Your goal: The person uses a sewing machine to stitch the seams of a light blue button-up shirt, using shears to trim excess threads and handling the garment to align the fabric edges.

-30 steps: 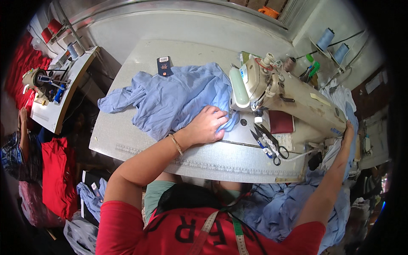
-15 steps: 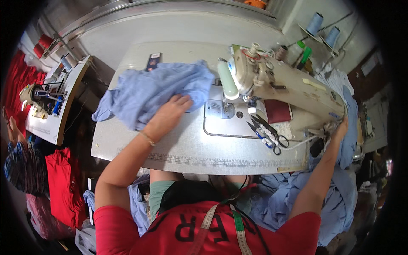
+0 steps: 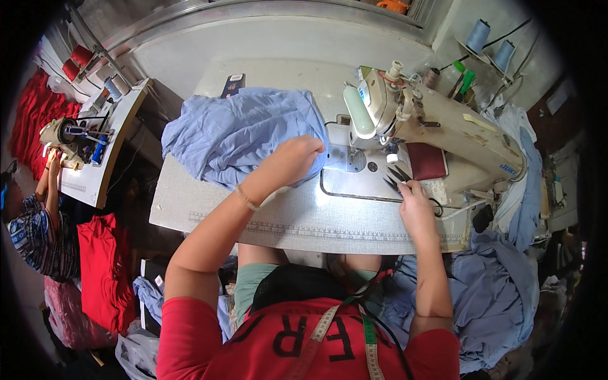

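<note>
A bunched light blue cloth garment [image 3: 244, 130] lies on the sewing table [image 3: 285, 225], left of the needle area. At its right edge my left hand [image 3: 291, 161] is closed, pinching the cloth between the fingertips. My right hand [image 3: 416, 206] is at the table's right side, its fingers closed around the black scissors [image 3: 400, 172]. The blades point away from me, and one handle loop shows beside the hand. Over the metal needle plate [image 3: 339, 183] stands the sewing machine [image 3: 443, 126], between the garment and the scissors.
A dark red flat item [image 3: 425, 160] lies under the machine arm. More blue cloth [image 3: 487, 304] is heaped at lower right. Blue thread cones [image 3: 478, 36] stand at far right. On the left, another person's hand [image 3: 54, 161] is at a second machine [image 3: 63, 133].
My right hand has come from the machine's right end to the scissors and closed on them. My left hand has gone from lying on the garment to pinching its right edge.
</note>
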The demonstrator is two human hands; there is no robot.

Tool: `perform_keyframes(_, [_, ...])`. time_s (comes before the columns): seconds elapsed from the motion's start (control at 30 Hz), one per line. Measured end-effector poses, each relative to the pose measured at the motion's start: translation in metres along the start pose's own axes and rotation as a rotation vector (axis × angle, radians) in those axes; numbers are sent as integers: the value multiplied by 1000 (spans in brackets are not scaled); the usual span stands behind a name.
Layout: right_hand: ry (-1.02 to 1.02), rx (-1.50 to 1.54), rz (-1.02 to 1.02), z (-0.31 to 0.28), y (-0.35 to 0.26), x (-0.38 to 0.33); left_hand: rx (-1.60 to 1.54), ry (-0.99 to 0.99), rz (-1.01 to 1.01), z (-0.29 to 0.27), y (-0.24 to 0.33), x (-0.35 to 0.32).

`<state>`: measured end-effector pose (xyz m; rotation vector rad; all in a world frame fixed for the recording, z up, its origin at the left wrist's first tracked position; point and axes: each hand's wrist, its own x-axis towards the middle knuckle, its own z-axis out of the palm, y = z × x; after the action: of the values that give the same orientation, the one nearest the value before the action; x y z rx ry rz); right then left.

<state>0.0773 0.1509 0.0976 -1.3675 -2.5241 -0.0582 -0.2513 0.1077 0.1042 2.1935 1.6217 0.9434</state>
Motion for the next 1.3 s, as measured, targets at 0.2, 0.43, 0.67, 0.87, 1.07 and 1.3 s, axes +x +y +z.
perform_keyframes(0.2, [59, 204, 9, -4, 2, 4, -214, -255, -125, 16, -15, 11])
perform_keyframes(0.43, [-173, 731, -182, -36, -44, 17, -144, -343, -36, 32, -3, 9])
perform_keyframes(0.67, [-479, 968, -2, -4, -50, 42, -560, -542, -460, 8, -10, 24])
perform_keyframes(0.87, [-608, 1036, 33, 8, -75, 60, -893, -426, -523, 1, -16, 9])
perform_keyframes(1.07, [-845, 1169, 167, 12, -79, 82, -904, -365, -564, 4, -17, 7])
perform_keyframes(1.3, [-964, 1117, 164, 10, -83, 94, -849, -392, -473, 3, -12, 8])
